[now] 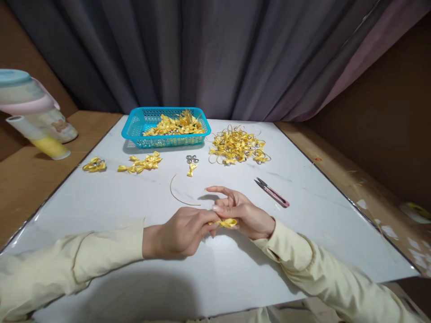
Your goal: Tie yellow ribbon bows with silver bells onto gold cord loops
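While pinching the glossy yellow satin bow (229,223) above the white marbled surface (215,280), best press only its narrow middle and spare the rounded loop from creasing. Grasping one end with the left hand (183,231), steadying the other side with the right hand (247,214), its index finger outstretched; cannot tell exact fingertip contact. Probably wise to leave the thin curved golden cord (174,194) just beyond the left hand unsnagged.

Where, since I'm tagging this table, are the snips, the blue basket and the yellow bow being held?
Snips (277,196): head view, on the pink handle.
Blue basket (164,142): head view, on the front wall.
Held yellow bow (230,222): head view, on a loop.
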`<action>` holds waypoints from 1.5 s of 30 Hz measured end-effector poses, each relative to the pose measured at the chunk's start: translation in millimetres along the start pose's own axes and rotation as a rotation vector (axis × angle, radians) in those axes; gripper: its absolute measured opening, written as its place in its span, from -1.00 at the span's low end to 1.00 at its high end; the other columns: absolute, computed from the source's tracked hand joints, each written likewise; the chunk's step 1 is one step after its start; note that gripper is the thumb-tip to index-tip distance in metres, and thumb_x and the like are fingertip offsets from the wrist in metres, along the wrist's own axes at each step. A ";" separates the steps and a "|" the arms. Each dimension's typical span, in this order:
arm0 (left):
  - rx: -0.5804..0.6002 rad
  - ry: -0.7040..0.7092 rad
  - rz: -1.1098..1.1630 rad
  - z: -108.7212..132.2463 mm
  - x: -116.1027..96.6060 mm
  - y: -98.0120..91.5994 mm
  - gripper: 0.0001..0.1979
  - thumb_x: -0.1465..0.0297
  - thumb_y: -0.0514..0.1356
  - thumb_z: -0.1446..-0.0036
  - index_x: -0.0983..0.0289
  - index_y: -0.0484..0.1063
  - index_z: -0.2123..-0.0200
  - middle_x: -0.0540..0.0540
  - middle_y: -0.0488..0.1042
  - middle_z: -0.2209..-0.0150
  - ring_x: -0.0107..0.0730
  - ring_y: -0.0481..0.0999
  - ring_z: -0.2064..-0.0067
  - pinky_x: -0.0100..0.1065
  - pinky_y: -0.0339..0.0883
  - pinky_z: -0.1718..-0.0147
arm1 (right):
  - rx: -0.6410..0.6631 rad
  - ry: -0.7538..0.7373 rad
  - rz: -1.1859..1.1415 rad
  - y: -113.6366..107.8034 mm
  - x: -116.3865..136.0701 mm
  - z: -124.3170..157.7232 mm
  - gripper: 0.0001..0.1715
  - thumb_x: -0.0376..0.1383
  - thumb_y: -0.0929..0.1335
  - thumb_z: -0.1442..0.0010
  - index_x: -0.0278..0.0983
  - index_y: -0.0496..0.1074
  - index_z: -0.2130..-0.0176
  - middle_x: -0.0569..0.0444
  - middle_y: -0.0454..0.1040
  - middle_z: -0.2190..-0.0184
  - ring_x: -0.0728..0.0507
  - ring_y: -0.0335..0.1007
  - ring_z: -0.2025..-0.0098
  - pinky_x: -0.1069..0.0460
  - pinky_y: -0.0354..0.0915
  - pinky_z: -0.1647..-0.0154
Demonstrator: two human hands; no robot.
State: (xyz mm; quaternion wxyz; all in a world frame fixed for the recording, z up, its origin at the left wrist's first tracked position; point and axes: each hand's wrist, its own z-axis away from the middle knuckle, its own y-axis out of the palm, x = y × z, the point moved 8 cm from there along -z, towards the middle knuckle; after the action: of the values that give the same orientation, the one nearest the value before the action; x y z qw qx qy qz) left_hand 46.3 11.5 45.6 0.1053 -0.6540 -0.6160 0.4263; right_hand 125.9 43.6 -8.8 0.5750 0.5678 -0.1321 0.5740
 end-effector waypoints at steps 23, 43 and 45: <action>-0.052 -0.466 0.446 -2.9 23.1 -2.3 -0.88 0.45 0.07 -0.17 0.31 0.39 0.35 0.09 0.44 0.39 -0.42 0.39 0.37 -0.39 0.29 0.37 | -0.137 -0.129 0.100 -31.0 16.3 -11.6 -0.38 -0.29 0.51 0.21 -0.26 0.15 0.22 0.36 0.27 0.76 0.14 0.01 0.79 0.20 -0.21 0.77; -0.081 -0.949 0.932 12.6 66.9 25.5 -0.86 0.31 0.21 -0.06 0.28 0.45 0.38 0.01 0.45 0.37 -0.48 0.34 0.34 -0.46 0.15 0.35 | -0.341 -0.115 -0.087 -52.5 21.2 -7.9 -0.39 -0.42 0.52 0.27 -0.29 0.22 0.23 0.15 0.47 0.57 -0.09 0.50 0.44 0.09 0.35 0.40; -0.080 -0.933 0.919 12.0 67.0 24.9 -0.86 0.31 0.21 -0.05 0.28 0.45 0.39 0.02 0.45 0.36 -0.46 0.35 0.31 -0.45 0.16 0.31 | -0.312 -0.104 -0.084 -50.2 19.6 -8.5 -0.41 -0.41 0.52 0.25 -0.29 0.22 0.24 0.17 0.46 0.59 -0.08 0.49 0.48 0.07 0.36 0.41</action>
State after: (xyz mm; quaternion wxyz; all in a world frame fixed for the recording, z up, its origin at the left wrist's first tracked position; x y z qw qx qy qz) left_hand 47.7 61.4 -7.0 -0.3903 -0.6004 -0.2705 0.6435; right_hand 168.3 75.7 -21.0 0.6721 0.5057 -0.2252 0.4918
